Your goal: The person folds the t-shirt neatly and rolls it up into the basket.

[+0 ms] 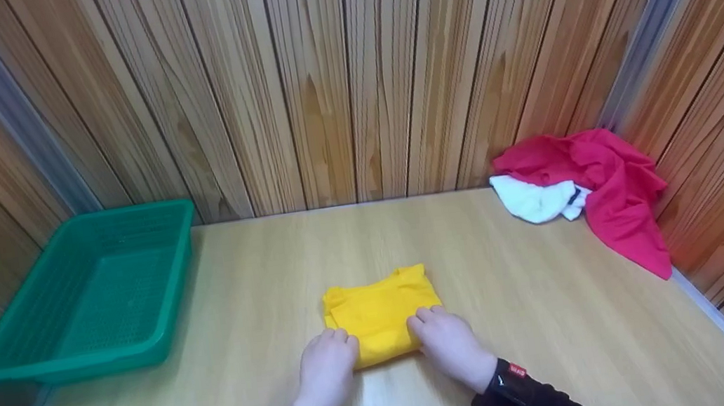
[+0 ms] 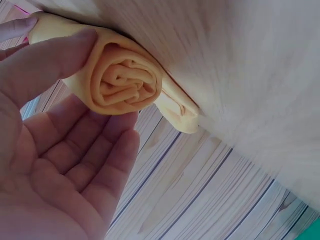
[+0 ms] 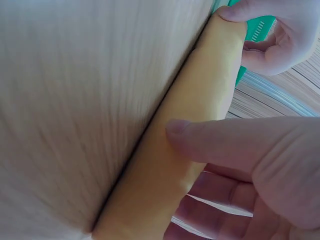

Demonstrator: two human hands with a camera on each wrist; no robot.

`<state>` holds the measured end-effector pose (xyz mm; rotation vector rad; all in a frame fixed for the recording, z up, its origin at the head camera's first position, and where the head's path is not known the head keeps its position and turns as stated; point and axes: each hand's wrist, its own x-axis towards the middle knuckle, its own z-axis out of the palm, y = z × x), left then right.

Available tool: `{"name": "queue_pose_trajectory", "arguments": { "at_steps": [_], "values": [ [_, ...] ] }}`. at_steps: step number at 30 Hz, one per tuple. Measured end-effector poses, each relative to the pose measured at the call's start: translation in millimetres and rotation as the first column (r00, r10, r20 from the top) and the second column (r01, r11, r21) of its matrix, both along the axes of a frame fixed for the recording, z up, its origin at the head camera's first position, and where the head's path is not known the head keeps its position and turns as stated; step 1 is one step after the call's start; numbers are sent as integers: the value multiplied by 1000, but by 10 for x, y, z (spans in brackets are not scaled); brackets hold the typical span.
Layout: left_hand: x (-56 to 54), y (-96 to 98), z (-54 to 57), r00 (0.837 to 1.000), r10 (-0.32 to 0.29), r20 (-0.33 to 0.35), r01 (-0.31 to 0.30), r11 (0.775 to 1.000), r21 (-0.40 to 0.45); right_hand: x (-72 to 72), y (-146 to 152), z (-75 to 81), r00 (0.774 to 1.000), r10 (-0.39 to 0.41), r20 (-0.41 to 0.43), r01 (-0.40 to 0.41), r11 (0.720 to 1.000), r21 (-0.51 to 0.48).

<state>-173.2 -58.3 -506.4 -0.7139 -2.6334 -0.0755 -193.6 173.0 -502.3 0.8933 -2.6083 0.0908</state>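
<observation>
A yellow cloth point(image 1: 383, 303) lies on the wooden tabletop, its near edge wound into a thick roll and its far part still flat. My left hand point(image 1: 329, 365) grips the roll's left end, thumb on the near side and fingers over the top. The left wrist view shows the spiral layers of that rolled end point(image 2: 125, 82). Toward the roll's other end, my right hand point(image 1: 451, 346) holds it, its thumb point(image 3: 185, 137) pressed against the smooth near side. In the right wrist view, the roll stretches from one hand to the other along the table.
A green plastic basket point(image 1: 83, 361) stands at the left by the wall. In the back right corner a crumpled red cloth point(image 1: 617, 178) lies heaped with a white cloth point(image 1: 528, 199). Wood-panelled walls point(image 1: 317, 82) enclose the table point(image 1: 258, 267) at the back and sides.
</observation>
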Motion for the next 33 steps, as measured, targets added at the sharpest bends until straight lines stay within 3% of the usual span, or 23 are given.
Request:
{"name": "queue_pose_trajectory", "arguments": {
  "at_steps": [7,17,21,26,33],
  "values": [
    [-27,0,20,998,2,64,-5,999,50,-44,43,-10,999,29,27,-28,999,-15],
    [48,-121,23,979,-136,155,90,958,271,14,211,-16,986,110,129,-99,991,-87],
    [104,-146,41,959,-162,231,82,944,318,35,284,42,959,144,242,-123,987,-99],
    [85,-169,41,934,-157,322,22,922,387,-24,326,138,903,150,402,-109,986,-123],
    [-35,-222,54,871,-151,468,-99,879,467,-210,301,169,862,176,475,-125,983,-136]
  ]
}}
